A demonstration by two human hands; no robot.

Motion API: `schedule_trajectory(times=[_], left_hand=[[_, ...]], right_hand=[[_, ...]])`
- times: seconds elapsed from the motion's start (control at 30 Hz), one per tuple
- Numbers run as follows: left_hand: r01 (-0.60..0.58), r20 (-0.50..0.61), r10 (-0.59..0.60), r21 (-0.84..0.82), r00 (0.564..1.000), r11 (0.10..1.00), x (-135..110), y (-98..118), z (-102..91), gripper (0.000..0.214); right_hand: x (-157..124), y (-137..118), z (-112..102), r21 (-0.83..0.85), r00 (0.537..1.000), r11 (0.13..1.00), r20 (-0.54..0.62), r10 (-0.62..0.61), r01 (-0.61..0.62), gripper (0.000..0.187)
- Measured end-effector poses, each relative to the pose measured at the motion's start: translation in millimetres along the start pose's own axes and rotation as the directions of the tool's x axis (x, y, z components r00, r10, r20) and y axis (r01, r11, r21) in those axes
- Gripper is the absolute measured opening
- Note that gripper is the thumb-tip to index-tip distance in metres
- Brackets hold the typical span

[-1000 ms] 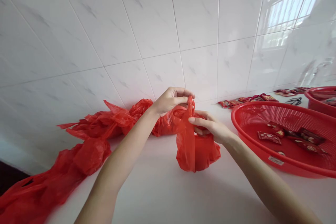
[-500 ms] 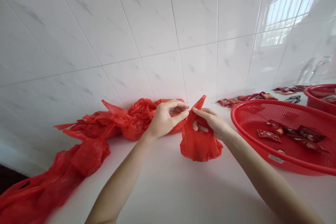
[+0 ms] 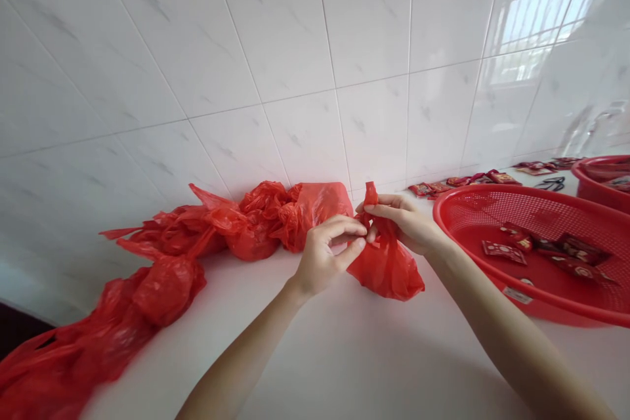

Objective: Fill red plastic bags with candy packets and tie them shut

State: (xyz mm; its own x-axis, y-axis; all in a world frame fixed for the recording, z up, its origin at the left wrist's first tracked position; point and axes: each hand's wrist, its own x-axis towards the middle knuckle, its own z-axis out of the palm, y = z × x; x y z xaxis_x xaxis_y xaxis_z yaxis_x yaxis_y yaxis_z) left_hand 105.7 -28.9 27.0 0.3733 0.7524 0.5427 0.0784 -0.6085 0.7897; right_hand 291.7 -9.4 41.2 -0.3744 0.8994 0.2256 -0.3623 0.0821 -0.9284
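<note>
A filled red plastic bag sits on the white counter, its top gathered and twisted between my two hands. My left hand pinches part of the bag's neck from the left, thumb and fingertips close together. On the other side, my right hand grips the upper handle strip, which sticks up above the fingers. What the bag contains cannot be seen. Just behind my left hand stands another red bag, close to the wall.
Several knotted red bags line the counter leftwards. At right, a red basket holds small packets. Behind it are more packets, black-handled scissors and a second red basket. A tiled wall bounds the back.
My left hand has moved right and down, onto the bag's neck. The upright handle has been folded and twisted, and the bag has tilted slightly to the right.
</note>
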Motion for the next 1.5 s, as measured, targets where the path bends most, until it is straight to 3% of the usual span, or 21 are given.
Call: schedule_trajectory(times=[0.13, 0.27, 0.33, 0.4, 0.5, 0.63, 0.7, 0.87, 1.0, 1.1, 1.2, 1.27, 1.4, 1.5], left_hand=[[0.032, -0.118, -0.039, -0.053, 0.992, 0.998, -0.2, -5.0, -2.9, 0.007], [0.057, -0.242, -0.082, -0.107, 0.967, 0.993, 10.4, -10.8, -6.4, 0.011], [0.072, -0.172, -0.109, -0.207, 0.979, 0.976, 19.5, -14.1, -5.6, 0.02], [0.138, -0.01, -0.149, -0.332, 0.989, 0.933, 27.5, -17.5, -1.6, 0.032], [0.255, 0.161, -0.203, -0.447, 0.966, 0.858, 33.6, -22.5, 8.2, 0.043], [0.3, 0.148, -0.262, -0.493, 0.954, 0.816, 34.0, -28.4, 16.7, 0.038], [0.361, 0.143, -0.337, -0.508, 0.931, 0.783, 34.0, -29.4, 17.0, 0.032], [0.516, 0.259, -0.46, -0.594, 0.849, 0.618, 34.8, -21.1, 16.4, 0.023], [0.496, 0.226, -0.494, -0.689, 0.84, 0.528, 35.7, -11.8, 18.4, 0.017], [0.51, 0.252, -0.507, -0.718, 0.824, 0.474, 37.5, -9.7, 17.9, 0.021], [0.519, 0.289, -0.463, -0.686, 0.838, 0.51, 38.6, -10.9, 15.2, 0.024], [0.486, 0.238, -0.449, -0.646, 0.861, 0.589, 38.8, -12.7, 12.3, 0.027], [0.369, -0.003, -0.43, -0.507, 0.903, 0.779, 41.7, -20.7, 0.6, 0.035], [0.319, -0.188, -0.421, -0.409, 0.888, 0.855, 47.8, -33.5, -14.0, 0.038]], right_hand=[[2.6, 0.6, -2.6, 0.059, 0.998, 0.998, -0.049, -0.03, 0.033, 0.027], [1.3, -0.7, -3.7, -0.044, 0.999, 0.998, -0.024, -0.046, 0.045, 0.028], [-1.2, -2.1, -1.2, -0.147, 0.999, 0.989, 0.033, -0.03, 0.034, 0.031], [-4.2, -3.7, 2.9, -0.257, 0.995, 0.965, 0.092, -0.035, 0.057, 0.034], [-8.4, -6.2, 8.4, -0.458, 0.984, 0.871, 0.101, -0.145, 0.175, 0.036], [-13.6, -10.3, 7.9, -0.739, 0.937, 0.626, 0.018, -0.349, 0.248, 0.037], [-15.5, -12.3, 5.3, -0.784, 0.913, 0.566, 0.003, -0.409, 0.256, 0.036], [-16.4, -13.8, 0.5, -0.714, 0.925, 0.633, 0.054, -0.376, 0.299, 0.018], [-15.4, -14.3, -2.0, -0.723, 0.919, 0.6, 0.127, -0.373, 0.343, 0.008], [-17.3, -17.5, -5.6, -0.728, 0.91, 0.566, 0.203, -0.363, 0.388, 0.013], [-21.1, -21.8, -9.7, -0.739, 0.899, 0.524, 0.271, -0.343, 0.423, 0.012], [-23.4, -24.4, -11.8, -0.742, 0.889, 0.504, 0.287, -0.356, 0.442, 0.014], [-26.5, -28.6, -14.8, -0.764, 0.865, 0.417, 0.371, -0.338, 0.491, 0.018], [-27.4, -29.9, -16.7, -0.773, 0.852, 0.364, 0.435, -0.292, 0.519, 0.02]])
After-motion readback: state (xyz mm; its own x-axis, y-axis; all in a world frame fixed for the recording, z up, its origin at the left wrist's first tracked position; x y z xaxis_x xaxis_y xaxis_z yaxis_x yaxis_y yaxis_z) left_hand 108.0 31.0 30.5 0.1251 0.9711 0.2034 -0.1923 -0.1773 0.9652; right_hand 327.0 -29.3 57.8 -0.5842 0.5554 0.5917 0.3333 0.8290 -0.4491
